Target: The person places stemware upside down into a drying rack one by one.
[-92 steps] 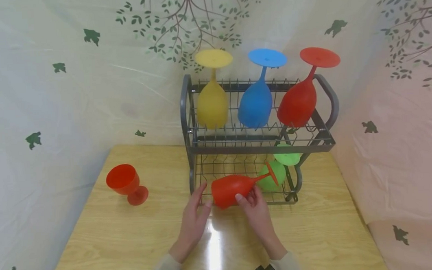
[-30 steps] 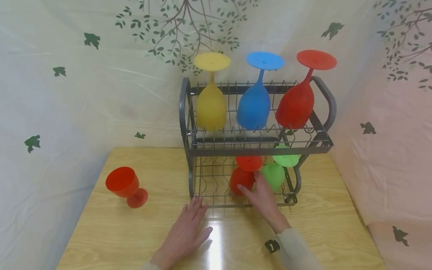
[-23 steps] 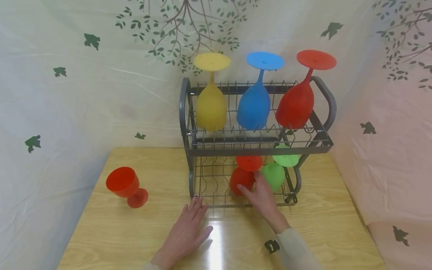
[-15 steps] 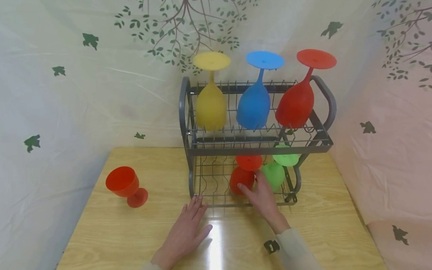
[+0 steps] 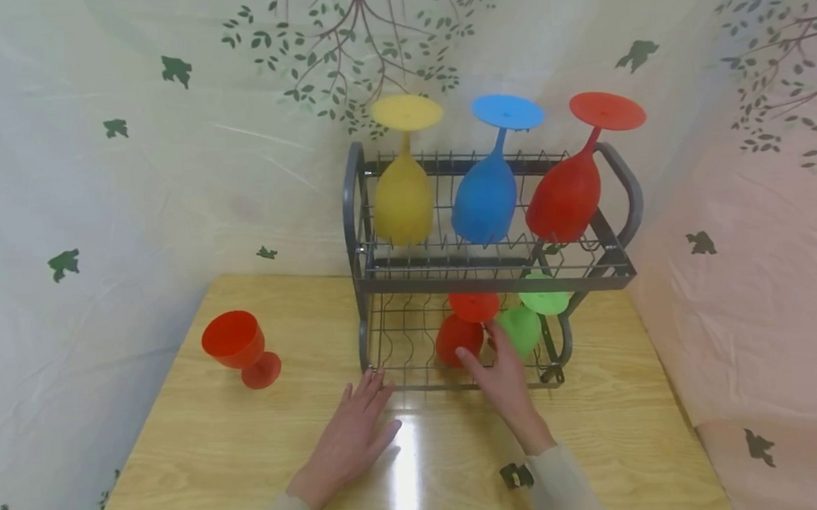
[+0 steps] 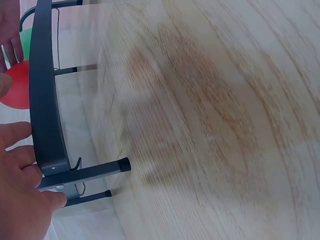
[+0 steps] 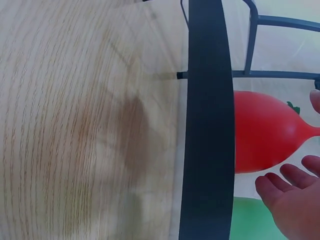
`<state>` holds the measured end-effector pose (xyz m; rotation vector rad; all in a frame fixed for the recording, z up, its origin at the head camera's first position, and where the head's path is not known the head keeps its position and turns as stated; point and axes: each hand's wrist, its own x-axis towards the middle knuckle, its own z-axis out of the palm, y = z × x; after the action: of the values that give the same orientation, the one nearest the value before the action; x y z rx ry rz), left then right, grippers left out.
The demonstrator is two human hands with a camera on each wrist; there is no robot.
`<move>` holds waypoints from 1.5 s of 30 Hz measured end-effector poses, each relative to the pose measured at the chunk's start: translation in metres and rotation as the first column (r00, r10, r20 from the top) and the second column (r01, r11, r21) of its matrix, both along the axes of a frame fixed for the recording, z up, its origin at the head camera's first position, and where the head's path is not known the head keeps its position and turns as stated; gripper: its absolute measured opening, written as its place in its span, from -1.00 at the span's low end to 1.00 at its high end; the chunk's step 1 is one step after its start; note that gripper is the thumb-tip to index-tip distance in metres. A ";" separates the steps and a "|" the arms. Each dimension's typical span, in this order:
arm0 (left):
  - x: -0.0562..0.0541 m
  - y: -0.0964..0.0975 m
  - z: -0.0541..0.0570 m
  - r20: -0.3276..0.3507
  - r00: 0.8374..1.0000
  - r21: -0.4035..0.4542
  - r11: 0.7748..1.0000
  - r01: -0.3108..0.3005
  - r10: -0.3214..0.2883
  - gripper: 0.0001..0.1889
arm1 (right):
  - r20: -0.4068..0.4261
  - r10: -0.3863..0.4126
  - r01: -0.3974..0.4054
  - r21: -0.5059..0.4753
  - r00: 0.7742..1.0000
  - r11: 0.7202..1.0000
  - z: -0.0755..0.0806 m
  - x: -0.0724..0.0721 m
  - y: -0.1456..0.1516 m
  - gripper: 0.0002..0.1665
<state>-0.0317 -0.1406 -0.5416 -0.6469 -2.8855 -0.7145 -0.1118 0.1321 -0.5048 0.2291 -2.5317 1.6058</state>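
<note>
A red plastic wine goblet (image 5: 460, 340) stands upside down on the lower tier of the dark dish rack (image 5: 493, 283), beside an upside-down green goblet (image 5: 520, 331). My right hand (image 5: 508, 381) is around the red goblet's right and front side. In the right wrist view, gaps show between its loosely bent fingers (image 7: 295, 176) and the red bowl (image 7: 270, 132). My left hand (image 5: 345, 437) lies with fingers extended at the rack's lower front left corner. In the left wrist view, its fingers (image 6: 17, 156) touch the rack's front bar (image 6: 46, 90).
On the upper tier, a yellow goblet (image 5: 403, 201), a blue goblet (image 5: 485, 198) and another red goblet (image 5: 565, 197) stand upside down. A short red footed cup (image 5: 233, 340) sits upright on the wooden table (image 5: 183, 444) to the left. Patterned cloth hangs behind.
The red goblet went from lying between both hands to upside down on the lower tier. My left hand moved to the rack corner. The right thumb and fingers have just eased off the goblet.
</note>
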 end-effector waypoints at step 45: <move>-0.021 -0.100 0.055 -0.542 0.817 0.160 0.979 -0.128 0.195 -0.36 | -0.117 0.012 -0.008 0.038 0.993 0.999 -0.021 0.057 0.002 -0.26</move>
<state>-0.0530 -0.2402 -0.4869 -0.4831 -2.3041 -0.5493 -0.0544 0.1339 -0.5255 0.3308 -2.4773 1.5033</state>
